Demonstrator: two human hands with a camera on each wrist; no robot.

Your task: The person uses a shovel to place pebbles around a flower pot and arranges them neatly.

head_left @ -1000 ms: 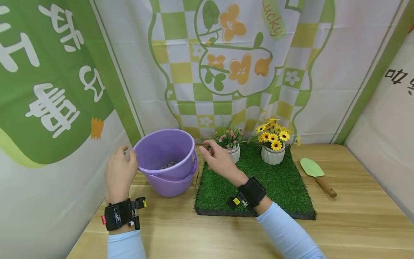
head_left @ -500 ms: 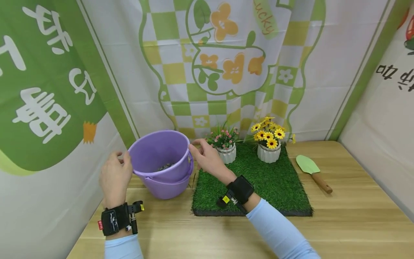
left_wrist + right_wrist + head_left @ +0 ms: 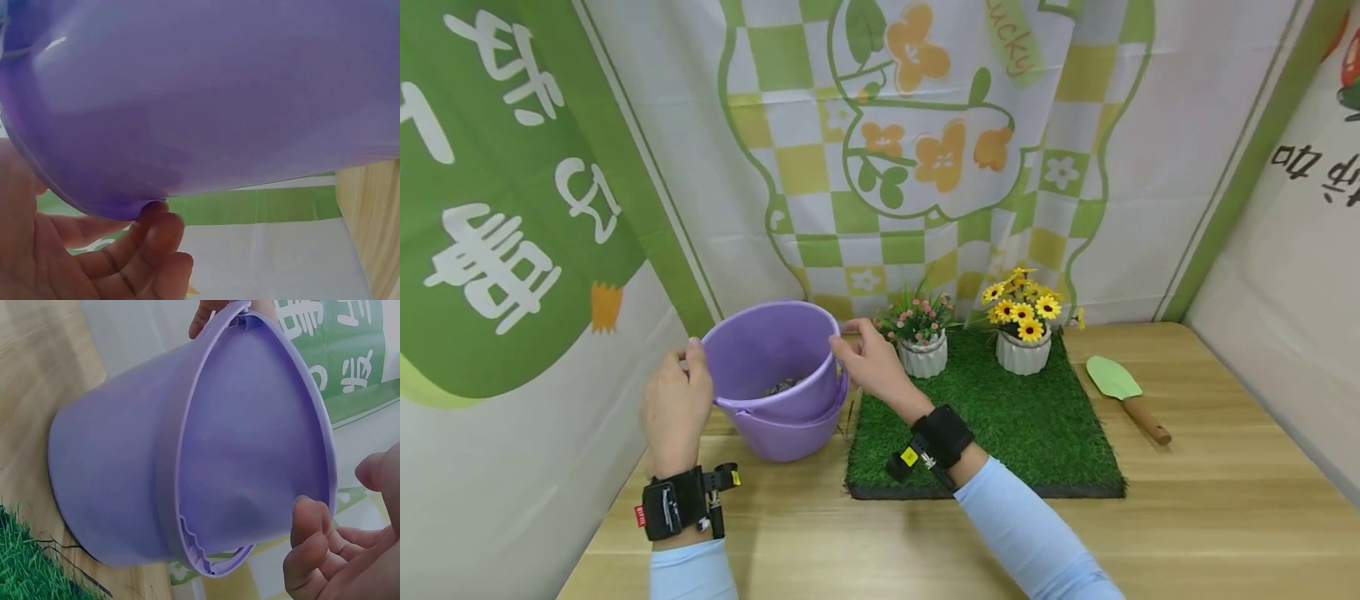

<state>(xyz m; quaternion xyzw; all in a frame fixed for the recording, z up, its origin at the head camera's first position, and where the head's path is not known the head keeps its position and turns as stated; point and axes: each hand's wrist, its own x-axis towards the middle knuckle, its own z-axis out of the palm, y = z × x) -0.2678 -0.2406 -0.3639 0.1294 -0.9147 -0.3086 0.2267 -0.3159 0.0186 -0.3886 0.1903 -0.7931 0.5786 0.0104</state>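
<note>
A purple plastic bucket (image 3: 782, 437) stands on the wooden table at the left, its handle (image 3: 172, 456) hanging down. Grey pebbles (image 3: 784, 386) lie at its bottom. My left hand (image 3: 676, 412) grips the rim from the left; in the left wrist view its curled fingertips (image 3: 164, 228) touch the outside under the rim, and the thumb is hidden there. On the opposite side is my right hand (image 3: 880, 367), right at the rim. In the right wrist view its fingertips (image 3: 306, 519) overlap the outer wall, while the thumb shows a gap from the rim.
A green turf mat (image 3: 985, 442) lies right of the bucket. On it stand a white pot (image 3: 923, 358) with small pink flowers and another pot (image 3: 1024, 354) with yellow flowers. A green trowel (image 3: 1116, 382) with a wooden handle lies farther right. Printed curtains surround the table (image 3: 1217, 467).
Both hands have come in to the bucket's rim, and the left thumb now lies at it. The head view has shifted slightly. Bucket, pots and trowel stay in place.
</note>
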